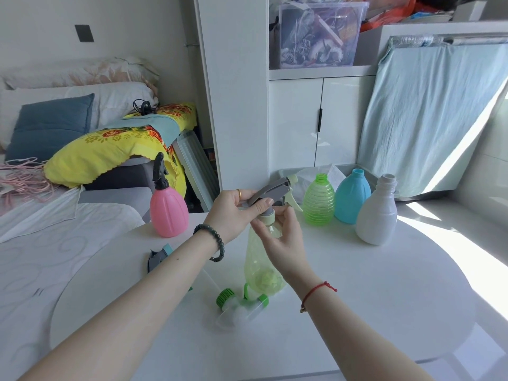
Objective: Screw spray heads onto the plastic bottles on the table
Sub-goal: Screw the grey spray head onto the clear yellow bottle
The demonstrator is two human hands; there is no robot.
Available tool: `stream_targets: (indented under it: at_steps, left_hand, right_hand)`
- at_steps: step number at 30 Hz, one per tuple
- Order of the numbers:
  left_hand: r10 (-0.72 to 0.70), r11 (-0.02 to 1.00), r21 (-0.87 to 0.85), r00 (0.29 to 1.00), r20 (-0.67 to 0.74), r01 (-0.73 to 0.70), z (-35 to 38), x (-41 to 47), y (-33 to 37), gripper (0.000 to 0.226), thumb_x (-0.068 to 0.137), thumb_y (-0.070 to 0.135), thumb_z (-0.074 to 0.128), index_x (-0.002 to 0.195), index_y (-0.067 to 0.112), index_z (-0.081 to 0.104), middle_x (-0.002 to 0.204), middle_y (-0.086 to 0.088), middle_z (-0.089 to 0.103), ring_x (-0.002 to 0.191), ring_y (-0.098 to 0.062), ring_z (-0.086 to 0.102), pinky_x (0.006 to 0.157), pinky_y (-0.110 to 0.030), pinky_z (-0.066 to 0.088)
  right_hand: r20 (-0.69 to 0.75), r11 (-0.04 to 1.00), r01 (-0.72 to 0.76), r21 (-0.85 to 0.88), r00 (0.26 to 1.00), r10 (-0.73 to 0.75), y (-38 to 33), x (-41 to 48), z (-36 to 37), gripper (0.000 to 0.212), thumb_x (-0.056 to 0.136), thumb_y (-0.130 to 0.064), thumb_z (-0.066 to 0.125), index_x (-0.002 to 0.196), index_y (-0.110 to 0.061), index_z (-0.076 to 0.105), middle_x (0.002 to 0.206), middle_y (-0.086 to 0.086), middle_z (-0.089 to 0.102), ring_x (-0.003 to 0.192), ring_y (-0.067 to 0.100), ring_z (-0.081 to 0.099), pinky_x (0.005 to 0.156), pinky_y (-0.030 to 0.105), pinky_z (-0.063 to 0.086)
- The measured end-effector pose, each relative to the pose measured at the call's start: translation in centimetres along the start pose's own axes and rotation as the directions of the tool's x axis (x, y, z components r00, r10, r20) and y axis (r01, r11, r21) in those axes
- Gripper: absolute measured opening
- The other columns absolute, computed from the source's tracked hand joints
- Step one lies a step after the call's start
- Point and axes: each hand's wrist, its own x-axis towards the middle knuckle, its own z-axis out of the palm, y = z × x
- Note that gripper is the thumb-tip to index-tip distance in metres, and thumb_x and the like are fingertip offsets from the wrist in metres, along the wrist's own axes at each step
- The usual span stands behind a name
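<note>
Pale yellow-green and see-through, a plastic bottle (259,259) stands with its base on the white counter (384,284) as a person fits a grey spray head (270,192) onto its neck. The left hand (236,213) grips the top of the head, fingers and thumb curled round it. The right hand (280,237) pinches the head's collar at the bottle's neck. Behind, a green bottle (319,207), a blue bottle (353,200) and a white bottle (376,218) stand uncapped in a row. A pink bottle (169,215) at left already wears a black head. Loose green-collared spray heads (242,301) lie just in front of the base.

Loose spray heads (242,301) crowd the near table (384,312).
</note>
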Motion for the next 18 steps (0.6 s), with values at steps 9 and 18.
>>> stream_targets:
  at_steps: [9, 18]
  left_hand:
    - [0.022, 0.998, 0.063, 0.996, -0.087, -0.016, 0.3, -0.29, 0.17, 0.009, 0.079, 0.023, 0.067, 0.078, 0.032, 0.07, 0.061, 0.019, 0.07, 0.067, 0.007, 0.064, 0.062, -0.003, 0.044]
    - [0.025, 0.994, 0.105, 0.993, -0.119, -0.013, 0.39, -0.77, 0.43, 0.009, 0.078, 0.027, 0.067, 0.078, 0.037, 0.067, 0.065, 0.024, 0.069, 0.071, 0.014, 0.061, 0.065, 0.001, 0.041]
  right_hand:
    - [0.071, 1.0, 0.01, -0.009, 0.997, -0.01, 0.16, 0.1, -0.26, 0.011, 0.086, -0.016, 0.06, 0.085, -0.023, 0.051, 0.082, -0.007, 0.057, 0.08, 0.003, 0.055, 0.075, 0.019, 0.044]
    - [0.136, 0.998, 0.033, -0.053, 0.99, -0.026, -0.07, 0.06, -0.44, 0.02, 0.091, -0.023, 0.048, 0.099, -0.007, 0.056, 0.087, 0.002, 0.059, 0.079, 0.009, 0.053, 0.075, 0.025, 0.043]
